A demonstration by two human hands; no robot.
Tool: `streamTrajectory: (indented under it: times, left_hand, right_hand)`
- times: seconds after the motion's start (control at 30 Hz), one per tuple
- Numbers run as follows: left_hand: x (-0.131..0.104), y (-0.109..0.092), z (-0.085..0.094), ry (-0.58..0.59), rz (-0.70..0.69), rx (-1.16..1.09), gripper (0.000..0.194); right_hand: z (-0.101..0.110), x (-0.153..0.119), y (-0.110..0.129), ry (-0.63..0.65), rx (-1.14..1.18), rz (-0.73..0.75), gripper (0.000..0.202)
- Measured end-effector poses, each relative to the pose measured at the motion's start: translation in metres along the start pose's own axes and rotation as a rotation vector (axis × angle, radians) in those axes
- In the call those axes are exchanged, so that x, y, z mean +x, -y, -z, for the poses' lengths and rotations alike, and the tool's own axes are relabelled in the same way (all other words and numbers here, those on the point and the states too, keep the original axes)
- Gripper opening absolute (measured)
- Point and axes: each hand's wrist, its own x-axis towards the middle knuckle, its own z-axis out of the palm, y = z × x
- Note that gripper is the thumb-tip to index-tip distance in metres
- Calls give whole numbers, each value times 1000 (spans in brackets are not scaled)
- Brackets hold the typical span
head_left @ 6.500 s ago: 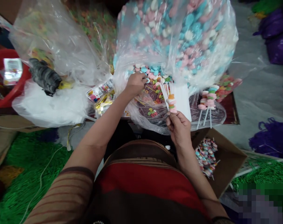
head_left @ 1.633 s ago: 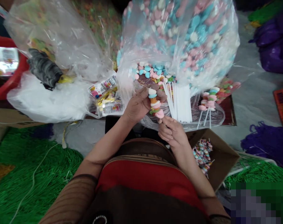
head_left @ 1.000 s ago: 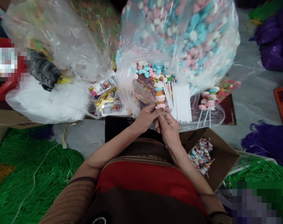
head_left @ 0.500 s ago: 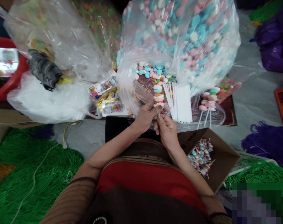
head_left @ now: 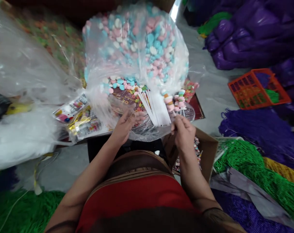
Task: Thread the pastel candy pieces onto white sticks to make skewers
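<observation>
While in right hand (head_left: 185, 133), skewer (head_left: 169, 103) tilted

Orange plastic crate (head_left: 244, 92) on the grey floor (head_left: 210, 87), at right; green and purple material inside. Shiny purple bundles (head_left: 253, 38) lie beyond it. Nearer, loose purple strands (head_left: 253, 132) adjoin glossy green strands (head_left: 246, 157), with a golden-yellow bundle (head_left: 285, 170) alongside. Grey fabric (head_left: 253, 192) lies just below the green. Lower left: a green strand heap (head_left: 37, 207), thin pale cord (head_left: 11, 208) across it.
</observation>
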Motion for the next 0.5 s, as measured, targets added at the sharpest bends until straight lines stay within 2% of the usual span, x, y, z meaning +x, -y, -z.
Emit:
streamTrajectory:
  times: [0.07,0.13,0.27,0.33,0.4,0.5]
  left_hand:
    - [2,3,1,-47,16,0,61]
    - [4,4,2,-87,32,-14,56]
    - [3,2,1,-117,22,-15,52]
    - [3,-2,2,-113,9,-5,52]
    - [3,-6,7,-118,-11,1,51]
    - [6,-14,18,-181,-91,2,44]
  right_hand:
    - [24,17,0,-145,-103,49,35]
    - [40,36,-3,-226,-267,133,34]
    - [50,70,-18,-319,-679,242,43]
    - [51,84,-27,-314,-896,213,47]
    - [53,92,-35,-252,-1068,180,48]
    - [63,97,-42,-202,-1178,212,48]
